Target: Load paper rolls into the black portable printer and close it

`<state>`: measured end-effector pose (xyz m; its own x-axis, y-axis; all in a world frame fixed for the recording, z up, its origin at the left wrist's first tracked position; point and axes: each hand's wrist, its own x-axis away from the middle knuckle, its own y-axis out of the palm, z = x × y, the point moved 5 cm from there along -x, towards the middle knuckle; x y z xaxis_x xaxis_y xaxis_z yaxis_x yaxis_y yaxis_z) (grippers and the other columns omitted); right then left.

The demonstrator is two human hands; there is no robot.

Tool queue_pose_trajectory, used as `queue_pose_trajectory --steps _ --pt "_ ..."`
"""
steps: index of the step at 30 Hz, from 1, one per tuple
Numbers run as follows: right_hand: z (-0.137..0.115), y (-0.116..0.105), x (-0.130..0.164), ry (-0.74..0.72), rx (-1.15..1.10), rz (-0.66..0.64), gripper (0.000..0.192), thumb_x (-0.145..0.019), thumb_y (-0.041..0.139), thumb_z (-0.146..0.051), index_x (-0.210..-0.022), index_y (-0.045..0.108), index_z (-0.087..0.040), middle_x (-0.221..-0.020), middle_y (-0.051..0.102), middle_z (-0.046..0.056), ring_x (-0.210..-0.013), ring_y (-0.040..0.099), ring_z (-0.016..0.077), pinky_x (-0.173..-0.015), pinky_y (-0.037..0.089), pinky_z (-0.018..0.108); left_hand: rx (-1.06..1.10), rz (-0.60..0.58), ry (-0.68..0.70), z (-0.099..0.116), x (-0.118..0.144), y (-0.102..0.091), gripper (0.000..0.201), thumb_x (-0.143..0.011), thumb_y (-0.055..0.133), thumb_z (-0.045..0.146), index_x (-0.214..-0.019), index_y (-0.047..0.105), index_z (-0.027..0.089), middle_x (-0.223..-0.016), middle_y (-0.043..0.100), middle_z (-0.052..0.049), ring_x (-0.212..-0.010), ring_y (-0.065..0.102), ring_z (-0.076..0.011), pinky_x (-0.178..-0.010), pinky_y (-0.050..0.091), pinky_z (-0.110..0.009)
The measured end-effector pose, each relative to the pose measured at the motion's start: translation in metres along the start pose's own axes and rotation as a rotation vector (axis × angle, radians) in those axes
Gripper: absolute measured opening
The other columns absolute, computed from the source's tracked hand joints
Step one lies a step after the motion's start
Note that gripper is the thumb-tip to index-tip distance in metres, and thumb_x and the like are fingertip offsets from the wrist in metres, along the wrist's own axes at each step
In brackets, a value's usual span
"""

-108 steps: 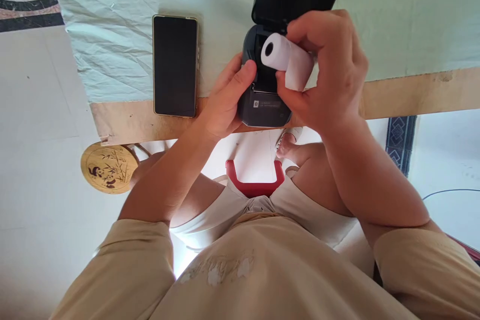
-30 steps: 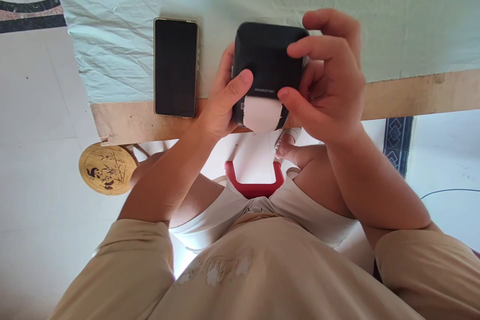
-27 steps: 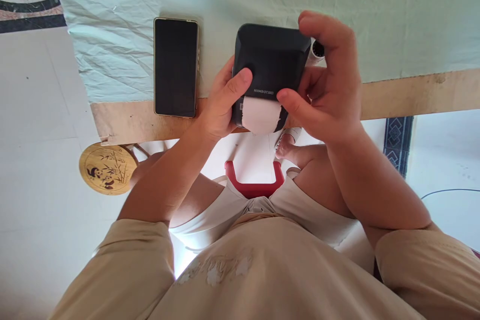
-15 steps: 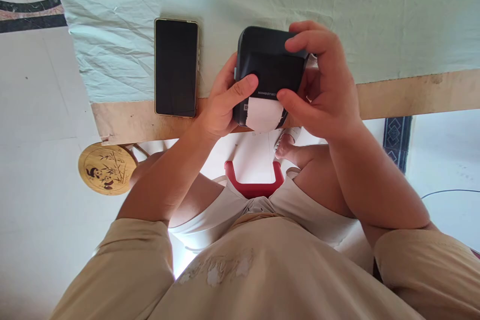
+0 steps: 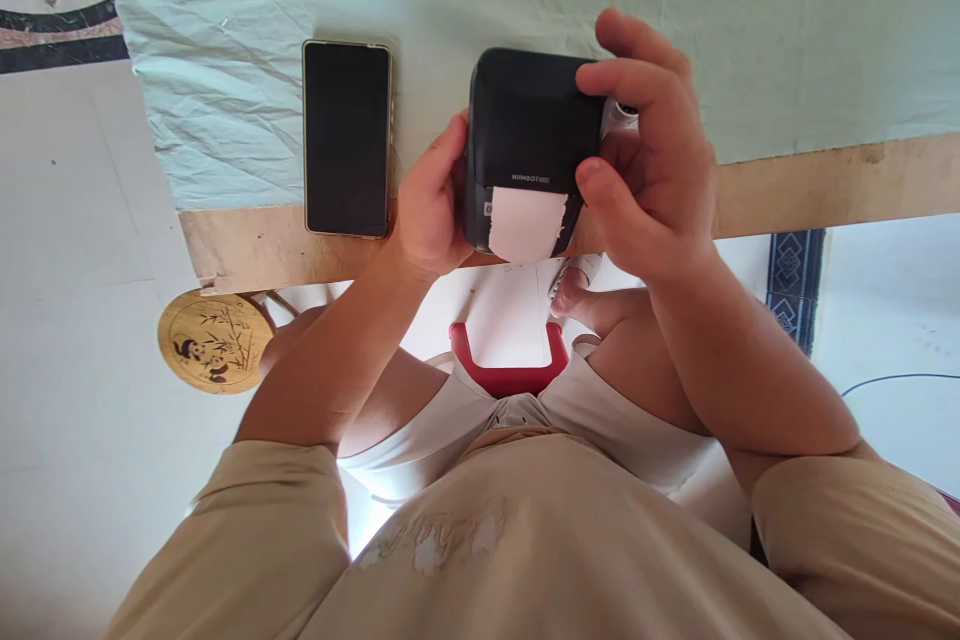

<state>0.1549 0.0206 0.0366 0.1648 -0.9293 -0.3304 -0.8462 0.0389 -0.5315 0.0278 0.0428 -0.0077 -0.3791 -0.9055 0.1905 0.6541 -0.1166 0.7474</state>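
A black label printer (image 5: 535, 115) marked NIIMBOT is held over the table's near edge, with a torn-edged strip of white label paper (image 5: 528, 223) at its near end. My left hand (image 5: 435, 205) is closed round the printer's left side, thumb along the edge and the other fingers hidden underneath. My right hand (image 5: 660, 150) grips the right side, its thumb and a fingertip at the edge and the forefinger raised. Beside that edge shows a small pale piece with a dark middle (image 5: 624, 108), mostly covered by the fingers; I cannot make out what it is.
A phone (image 5: 347, 138) with a dark screen lies left of the printer, on the pale green cloth (image 5: 787, 40) and bare wooden table edge (image 5: 825, 188). Below the table are a round panda-patterned stool (image 5: 216, 342), a red frame (image 5: 510, 380) and my legs.
My left thumb has moved off the printer's top to its left edge. My right thumb has drawn back to the right side, and the right forefinger has lifted. The printer has turned slightly.
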Motion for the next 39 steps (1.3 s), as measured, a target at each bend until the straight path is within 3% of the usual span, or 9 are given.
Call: queue_pose_trajectory --steps 6,10,13,15,21,27,31,35,39 --pt "-0.002 0.002 -0.001 -0.006 0.030 -0.011 0.043 -0.076 0.046 -0.024 -0.118 0.040 -0.029 -0.135 0.035 0.002 -0.115 0.044 0.0214 -0.055 0.047 0.027 -0.006 0.024 -0.065 -0.004 -0.001 -0.009 0.027 -0.084 0.039 0.037 -0.092 0.058 0.021 -0.089 0.067 -0.002 -0.106 0.056 -0.0188 -0.087 0.046 -0.028" --pt "-0.001 0.003 -0.004 -0.046 0.063 -0.077 0.051 -0.071 0.049 -0.025 -0.120 0.037 -0.031 -0.133 0.036 0.002 -0.124 0.035 0.0250 -0.074 0.052 0.038 -0.031 0.025 -0.030 -0.002 -0.001 -0.009 0.027 -0.085 0.036 0.035 -0.094 0.058 0.022 -0.075 0.068 -0.001 -0.099 0.059 -0.0179 -0.085 0.045 -0.027" --pt "-0.003 0.002 -0.005 -0.102 0.102 -0.087 0.055 -0.068 0.051 -0.025 -0.120 0.036 -0.030 -0.131 0.037 0.004 -0.125 0.033 0.0255 -0.094 0.044 0.047 -0.035 0.021 -0.034 -0.002 -0.001 -0.009 0.026 -0.086 0.037 0.032 -0.094 0.059 0.021 -0.069 0.067 -0.002 -0.096 0.060 -0.0170 -0.083 0.045 -0.025" --pt "-0.004 0.001 -0.005 -0.115 0.121 -0.096 0.057 -0.067 0.053 -0.026 -0.121 0.036 -0.030 -0.131 0.036 0.005 -0.126 0.033 0.0260 -0.098 0.041 0.048 -0.021 0.023 -0.023 -0.002 -0.001 -0.010 0.025 -0.085 0.039 0.032 -0.091 0.060 0.020 -0.071 0.066 -0.001 -0.090 0.061 -0.0160 -0.079 0.046 -0.025" --pt "-0.002 0.001 -0.004 -0.051 0.120 -0.110 0.059 -0.067 0.054 -0.027 -0.122 0.033 -0.031 -0.134 0.033 0.004 -0.126 0.031 0.0277 -0.076 0.053 0.041 0.001 0.026 -0.038 -0.004 -0.002 -0.009 0.025 -0.085 0.039 0.031 -0.094 0.059 0.018 -0.076 0.065 -0.001 -0.090 0.060 -0.0145 -0.081 0.046 -0.026" --pt "-0.003 -0.002 -0.004 0.026 0.104 -0.081 0.056 -0.068 0.056 -0.028 -0.119 0.035 -0.031 -0.135 0.032 0.003 -0.097 0.053 0.0205 -0.054 0.051 0.029 0.042 -0.021 -0.078 -0.001 -0.002 0.002 0.035 -0.084 0.031 0.041 -0.083 0.060 0.020 -0.078 0.065 -0.003 -0.100 0.059 -0.0207 -0.082 0.047 -0.031" --pt "-0.003 -0.007 -0.005 0.025 0.158 0.072 0.048 -0.066 0.060 -0.033 -0.110 0.042 -0.028 -0.115 0.040 0.004 -0.076 0.052 0.0127 -0.045 0.041 0.024 -0.034 -0.021 -0.112 -0.001 -0.001 0.005 0.038 -0.083 0.031 0.044 -0.081 0.061 0.020 -0.075 0.065 -0.003 -0.097 0.060 -0.0212 -0.078 0.048 -0.032" --pt "-0.008 -0.011 -0.006 -0.069 0.122 0.281 0.031 -0.068 0.059 -0.034 -0.096 0.047 -0.026 -0.093 0.044 0.000 -0.052 0.035 0.0038 -0.042 0.028 0.023 -0.123 0.034 -0.087 -0.003 -0.001 -0.001 0.032 -0.082 0.036 0.041 -0.083 0.060 0.021 -0.081 0.065 -0.002 -0.096 0.060 -0.0197 -0.074 0.047 -0.029" --pt "-0.012 -0.009 -0.009 -0.083 -0.045 0.341 0.010 -0.081 0.048 -0.027 -0.089 0.045 -0.023 -0.088 0.040 -0.002 -0.045 0.035 -0.0004 -0.039 0.025 0.022 -0.091 -0.010 -0.135 -0.008 0.000 -0.007 0.025 -0.078 0.047 0.043 -0.090 0.057 0.024 -0.092 0.064 -0.001 -0.094 0.060 -0.0180 -0.071 0.046 -0.028"
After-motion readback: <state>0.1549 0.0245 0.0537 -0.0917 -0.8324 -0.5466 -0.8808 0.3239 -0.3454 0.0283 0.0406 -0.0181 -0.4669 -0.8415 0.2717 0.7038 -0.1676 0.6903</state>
